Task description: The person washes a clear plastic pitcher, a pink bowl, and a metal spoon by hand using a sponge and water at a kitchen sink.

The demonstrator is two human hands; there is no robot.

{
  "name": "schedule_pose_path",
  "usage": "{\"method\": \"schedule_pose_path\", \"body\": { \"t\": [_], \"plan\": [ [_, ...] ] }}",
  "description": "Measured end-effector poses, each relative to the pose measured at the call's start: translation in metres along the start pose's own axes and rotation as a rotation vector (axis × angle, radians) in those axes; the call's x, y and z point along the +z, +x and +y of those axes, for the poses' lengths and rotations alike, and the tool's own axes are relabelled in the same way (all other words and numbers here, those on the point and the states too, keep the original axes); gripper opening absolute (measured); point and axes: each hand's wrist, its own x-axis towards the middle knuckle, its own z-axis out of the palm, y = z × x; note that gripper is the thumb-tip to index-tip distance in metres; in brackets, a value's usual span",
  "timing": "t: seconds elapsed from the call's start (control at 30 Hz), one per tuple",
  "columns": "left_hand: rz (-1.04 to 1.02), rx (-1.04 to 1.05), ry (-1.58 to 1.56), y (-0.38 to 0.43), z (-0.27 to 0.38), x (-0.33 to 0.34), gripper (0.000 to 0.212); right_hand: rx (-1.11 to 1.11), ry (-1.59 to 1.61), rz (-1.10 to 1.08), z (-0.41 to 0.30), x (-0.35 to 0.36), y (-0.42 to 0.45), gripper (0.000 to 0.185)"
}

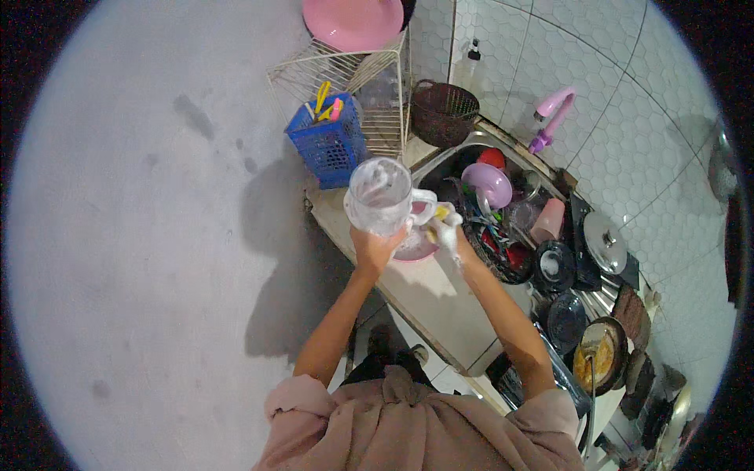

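My left hand point(377, 244) holds a large clear mug point(380, 194) by its lower side, and white suds coat its wall. The mug's handle point(425, 206) points right, towards my right hand point(450, 232). That hand is covered in foam and grips a yellow sponge point(440, 213) beside the handle. Below and between the hands, a pink basin point(415, 250) with soapy contents rests on the counter, partly hidden by the mug and hands.
To the right, a sink point(480, 138) holds piled dishes, including a purple bowl point(488, 183) and a pink cup point(548, 220). A pink faucet point(556, 112) is above. A blue basket point(330, 144) hangs by a wire rack point(383, 126). A frying pan point(601, 359) stands lower right.
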Motion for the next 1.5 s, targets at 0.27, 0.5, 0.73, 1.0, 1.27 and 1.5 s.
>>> {"method": "schedule_pose_path", "body": {
  "t": [0.27,0.5,0.73,1.0,1.27,1.5],
  "plan": [
    [0.020,-0.282,-0.106,-0.017,-0.006,-0.016,0.045,-0.003,0.186,-0.333,0.021,0.012,0.021,0.028],
    [-0.047,-0.187,-0.074,-0.014,-0.027,0.001,0.079,-0.076,0.089,-0.311,-0.047,0.006,-0.013,0.028],
    [-0.344,-0.317,-0.487,0.049,0.001,0.103,0.075,-0.287,0.108,0.105,-0.082,-0.060,-0.011,0.020],
    [-0.844,-1.302,-1.445,0.070,-0.029,0.226,0.038,-0.503,-0.268,0.508,-0.057,-0.170,0.049,0.032],
    [-0.819,-1.342,-1.744,0.079,-0.044,0.270,0.032,-0.688,-0.637,0.690,-0.034,-0.220,0.148,0.055],
    [-0.816,-1.254,-1.244,0.084,-0.063,0.276,0.037,-0.473,-0.206,0.575,-0.012,-0.237,0.185,0.040]
  ]
}}
